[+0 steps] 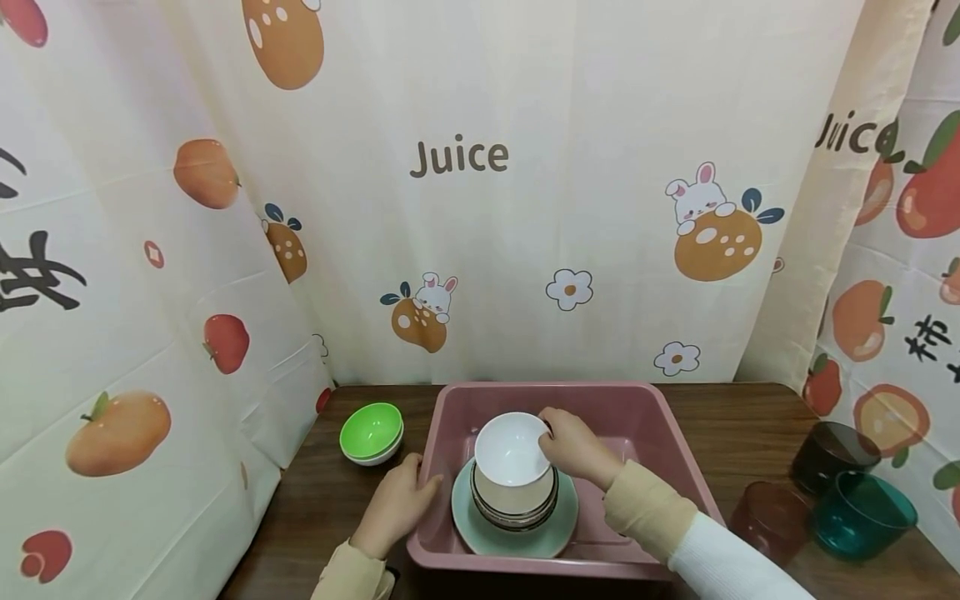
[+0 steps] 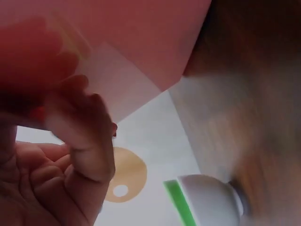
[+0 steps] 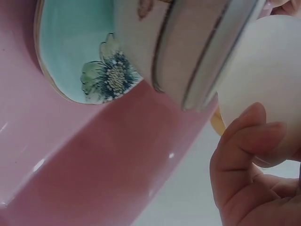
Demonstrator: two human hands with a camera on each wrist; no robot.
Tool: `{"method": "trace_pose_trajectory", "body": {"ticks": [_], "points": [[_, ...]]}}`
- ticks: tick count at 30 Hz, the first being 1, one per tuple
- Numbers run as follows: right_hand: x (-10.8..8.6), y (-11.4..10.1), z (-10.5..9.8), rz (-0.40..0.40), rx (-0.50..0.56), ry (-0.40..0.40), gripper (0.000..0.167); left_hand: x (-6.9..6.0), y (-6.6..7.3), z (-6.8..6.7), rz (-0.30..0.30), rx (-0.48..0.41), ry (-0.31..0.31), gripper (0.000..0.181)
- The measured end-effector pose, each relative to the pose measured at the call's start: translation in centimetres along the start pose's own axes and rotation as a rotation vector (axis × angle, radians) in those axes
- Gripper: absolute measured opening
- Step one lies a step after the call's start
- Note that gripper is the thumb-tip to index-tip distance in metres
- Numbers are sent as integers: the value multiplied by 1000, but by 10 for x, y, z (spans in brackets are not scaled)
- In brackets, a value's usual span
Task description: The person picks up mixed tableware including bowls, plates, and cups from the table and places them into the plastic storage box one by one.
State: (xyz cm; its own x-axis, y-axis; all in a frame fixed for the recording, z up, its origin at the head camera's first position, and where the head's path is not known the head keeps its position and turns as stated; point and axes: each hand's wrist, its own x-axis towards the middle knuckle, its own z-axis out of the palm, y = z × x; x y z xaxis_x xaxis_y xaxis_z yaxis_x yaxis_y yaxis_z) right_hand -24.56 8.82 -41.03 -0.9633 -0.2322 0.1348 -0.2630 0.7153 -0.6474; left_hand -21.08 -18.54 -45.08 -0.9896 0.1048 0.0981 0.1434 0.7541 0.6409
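My right hand [image 1: 573,446] pinches the rim of a white bowl [image 1: 512,450], tilted toward me. The right wrist view shows my curled fingers against the bowl's pale outside [image 3: 263,70]. Below it, a stack of dark-rimmed bowls [image 1: 516,518] stands on a pale green plate [image 1: 465,521] inside the pink basin [image 1: 678,475]. That plate carries a flower print in the right wrist view. My left hand [image 1: 397,504] grips the basin's left rim, with curled fingers [image 2: 91,160] beside the basin wall [image 2: 141,33] in the left wrist view.
Left of the basin, a green bowl [image 1: 372,429] sits in a white one [image 1: 386,456]. Teal [image 1: 858,517], dark [image 1: 832,454] and reddish [image 1: 772,517] translucent cups stand at the right. Printed curtains [image 1: 525,225] enclose the back and sides of the wooden table [image 1: 712,417].
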Motion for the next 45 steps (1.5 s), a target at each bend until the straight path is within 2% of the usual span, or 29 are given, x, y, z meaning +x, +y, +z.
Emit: {"method": "trace_pose_trajectory", "body": {"ticks": [9,16,29,37,45], "points": [[2,8,10,32,5,-34,25,-2,-2,7,25,-20,56,30],[0,7,13,30,-20,-57,15,-2,-3,10,19,-29,73,30],[-3,11,18,1,-38,-53,10,-4,-3,10,23,-44,98,30],[-2,12,21,-42,-93,-17,10,-3,-4,9,13,-53,75,31],[-3,16,25,-42,-144,-15,12,-1,-4,9,3,-54,64,31]]}}
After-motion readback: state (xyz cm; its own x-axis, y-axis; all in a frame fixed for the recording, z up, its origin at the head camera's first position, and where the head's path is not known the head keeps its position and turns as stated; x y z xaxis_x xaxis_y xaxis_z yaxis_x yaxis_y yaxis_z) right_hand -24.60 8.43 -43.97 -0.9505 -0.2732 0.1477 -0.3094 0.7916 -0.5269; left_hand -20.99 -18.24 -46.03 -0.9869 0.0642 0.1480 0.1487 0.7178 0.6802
